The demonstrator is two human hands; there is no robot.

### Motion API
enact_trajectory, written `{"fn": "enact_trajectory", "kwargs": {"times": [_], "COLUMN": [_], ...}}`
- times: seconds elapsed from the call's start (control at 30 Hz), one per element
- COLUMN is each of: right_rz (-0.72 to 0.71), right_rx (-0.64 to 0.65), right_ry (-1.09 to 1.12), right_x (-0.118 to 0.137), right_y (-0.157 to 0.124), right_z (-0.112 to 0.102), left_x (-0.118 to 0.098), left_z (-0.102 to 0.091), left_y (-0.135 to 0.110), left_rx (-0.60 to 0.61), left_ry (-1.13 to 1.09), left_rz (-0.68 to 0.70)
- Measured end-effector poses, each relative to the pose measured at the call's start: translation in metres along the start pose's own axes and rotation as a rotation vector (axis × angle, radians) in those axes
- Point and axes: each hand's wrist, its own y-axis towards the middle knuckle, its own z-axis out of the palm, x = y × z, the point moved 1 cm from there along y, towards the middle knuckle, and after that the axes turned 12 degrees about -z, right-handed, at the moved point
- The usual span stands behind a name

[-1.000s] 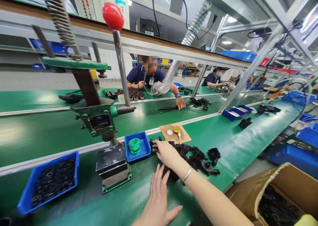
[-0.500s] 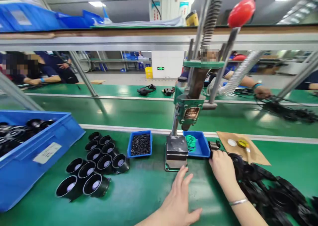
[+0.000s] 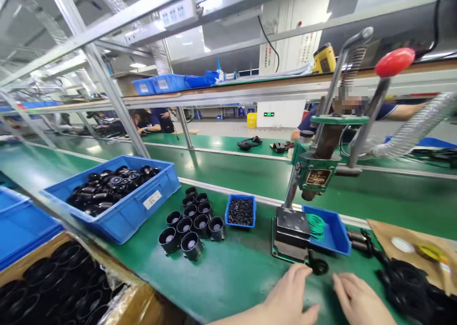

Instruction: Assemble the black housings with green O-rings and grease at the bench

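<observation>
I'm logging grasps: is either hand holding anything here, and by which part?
Nothing is held. Left hand and right hand lie open on the green mat, near a small black part.

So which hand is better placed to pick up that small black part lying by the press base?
Probably the left hand: its fingertips sit just below the small round black part by the dark metal press base. The right hand lies slightly further right.
</observation>
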Motion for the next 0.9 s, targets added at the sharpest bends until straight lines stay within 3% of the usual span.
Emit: {"fn": "enact_trajectory", "kwargs": {"times": [0.13, 0.2, 0.3, 0.53, 0.73, 0.8, 0.9], "right_rz": [0.156, 0.273, 0.372, 0.288, 0.344, 0.391, 0.458], "right_rx": [-0.020, -0.033, -0.050, 0.043, 0.048, 0.056, 0.107], "right_ry": [0.122, 0.261, 0.262, 0.469, 0.523, 0.686, 1.205], "right_x": [0.034, 0.039, 0.038, 0.045, 0.045, 0.051, 0.062], "right_y": [0.018, 0.024, 0.029, 0.054, 0.055, 0.050, 0.044], "right_z": [-0.001, -0.004, -0.007, -0.004, 0.001, -0.006, -0.021], "left_x": [-0.009, -0.004, 0.006, 0.000, 0.003, 0.002, -0.004], "left_z": [-0.003, -0.003, 0.000, -0.001, -0.005, -0.007, -0.014], "left_y": [-0.007, -0.006, 0.003, 0.017, 0.012, 0.007, -0.001], "left_rx": [-0.011, -0.036, -0.115, -0.172, -0.182, -0.164, -0.050], "left_ry": [0.083, 0.053, 0.029, 0.024, -0.049, -0.086, -0.160], "left_rz": [-0.018, -0.034, -0.091, -0.104, -0.075, -0.059, 0.011]}}
